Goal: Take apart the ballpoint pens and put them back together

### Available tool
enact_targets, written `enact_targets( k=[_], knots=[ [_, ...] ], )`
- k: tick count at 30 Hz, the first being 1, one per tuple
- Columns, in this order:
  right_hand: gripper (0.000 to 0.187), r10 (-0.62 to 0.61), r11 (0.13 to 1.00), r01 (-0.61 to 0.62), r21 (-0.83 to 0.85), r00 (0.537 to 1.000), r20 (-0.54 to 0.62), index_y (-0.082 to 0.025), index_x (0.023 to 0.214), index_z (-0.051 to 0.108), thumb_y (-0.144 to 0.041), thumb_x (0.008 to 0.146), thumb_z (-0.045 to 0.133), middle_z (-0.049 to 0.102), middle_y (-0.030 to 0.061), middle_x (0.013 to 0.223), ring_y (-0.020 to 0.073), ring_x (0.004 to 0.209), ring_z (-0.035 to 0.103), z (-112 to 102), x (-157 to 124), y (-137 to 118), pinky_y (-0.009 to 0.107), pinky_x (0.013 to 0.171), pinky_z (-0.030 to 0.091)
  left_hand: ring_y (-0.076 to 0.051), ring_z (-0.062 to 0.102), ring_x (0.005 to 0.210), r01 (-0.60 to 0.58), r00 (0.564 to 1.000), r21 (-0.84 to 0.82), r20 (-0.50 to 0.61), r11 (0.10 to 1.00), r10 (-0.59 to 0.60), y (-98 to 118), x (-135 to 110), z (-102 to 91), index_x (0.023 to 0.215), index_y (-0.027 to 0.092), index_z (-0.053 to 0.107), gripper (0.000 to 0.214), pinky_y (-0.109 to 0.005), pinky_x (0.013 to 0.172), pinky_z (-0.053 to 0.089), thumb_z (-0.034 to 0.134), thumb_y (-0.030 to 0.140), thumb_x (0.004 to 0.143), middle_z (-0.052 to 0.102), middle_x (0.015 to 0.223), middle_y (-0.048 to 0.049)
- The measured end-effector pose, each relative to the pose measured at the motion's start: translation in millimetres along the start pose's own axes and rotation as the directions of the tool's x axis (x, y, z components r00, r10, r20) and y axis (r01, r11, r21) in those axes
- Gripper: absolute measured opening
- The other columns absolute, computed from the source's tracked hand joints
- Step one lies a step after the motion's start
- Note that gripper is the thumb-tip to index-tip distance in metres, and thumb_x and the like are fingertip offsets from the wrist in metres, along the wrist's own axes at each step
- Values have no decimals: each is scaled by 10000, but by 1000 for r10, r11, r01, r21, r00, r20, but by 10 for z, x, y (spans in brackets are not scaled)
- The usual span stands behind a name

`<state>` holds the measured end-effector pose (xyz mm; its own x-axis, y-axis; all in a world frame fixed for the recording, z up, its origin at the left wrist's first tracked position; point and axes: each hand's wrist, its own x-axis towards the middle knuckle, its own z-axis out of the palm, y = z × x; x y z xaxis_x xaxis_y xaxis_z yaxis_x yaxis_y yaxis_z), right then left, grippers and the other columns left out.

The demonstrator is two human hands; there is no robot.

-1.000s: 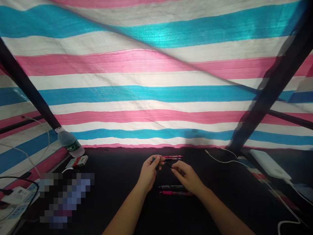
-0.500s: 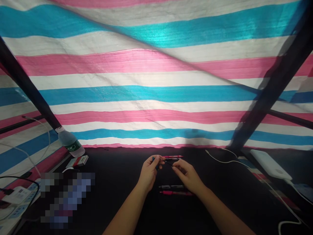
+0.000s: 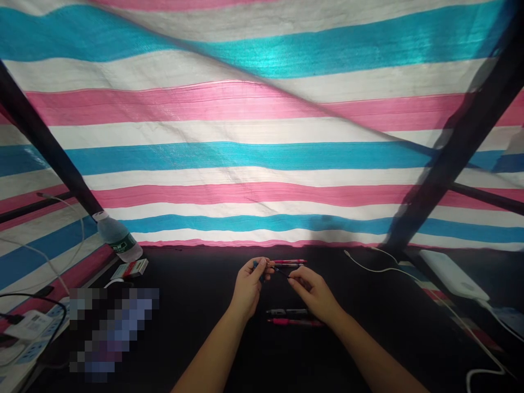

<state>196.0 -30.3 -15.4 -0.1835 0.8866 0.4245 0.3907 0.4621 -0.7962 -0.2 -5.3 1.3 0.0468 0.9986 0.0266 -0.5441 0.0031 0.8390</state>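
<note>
My left hand (image 3: 246,286) is closed around a small teal-blue pen part (image 3: 262,265), mostly covered by the fingers. From it a thin dark rod (image 3: 281,271), like a pen refill, slants down to the right. Thumb and fingers of my right hand (image 3: 314,292) pinch the far end of that rod. Just behind the hands lie a red pen (image 3: 295,261) and a darker pen (image 3: 291,266). Nearer to me, a black-and-grey pen (image 3: 287,313) and a red pen (image 3: 292,322) lie side by side, their right ends close to my right wrist.
On the left stand a plastic bottle (image 3: 118,238) and a small box (image 3: 136,268), with a power strip (image 3: 35,341) and cables nearby. A white power bank (image 3: 453,274) and white cable (image 3: 368,268) lie right on the black table (image 3: 196,322). Striped sheeting (image 3: 245,158) hangs behind.
Almost nothing differs. Both hands keep the same hold, and the left fingers have shifted very slightly on the teal-blue part.
</note>
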Motion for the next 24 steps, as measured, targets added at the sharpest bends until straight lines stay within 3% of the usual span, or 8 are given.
enact_targets(
  k=[15,24],
  knots=[
    [177,4,1000,-4,2,1000,6,-224,912,682,-346,991,581,554,11,791,183,707,539,1,-6,-9,298,632,403,-180,640,806,-73,996,193,67,979,61,-46,-5,-23,924,135,768,288,-276,715,482,777,412,848,734,922,-101],
    [235,62,996,-62,61,998,5,-219,914,701,-421,975,599,581,10,787,181,707,546,28,-2,26,289,635,424,-119,462,631,-31,990,338,140,941,-17,-102,-21,-54,1044,147,774,347,-243,590,341,742,444,867,607,734,-17]
  ],
)
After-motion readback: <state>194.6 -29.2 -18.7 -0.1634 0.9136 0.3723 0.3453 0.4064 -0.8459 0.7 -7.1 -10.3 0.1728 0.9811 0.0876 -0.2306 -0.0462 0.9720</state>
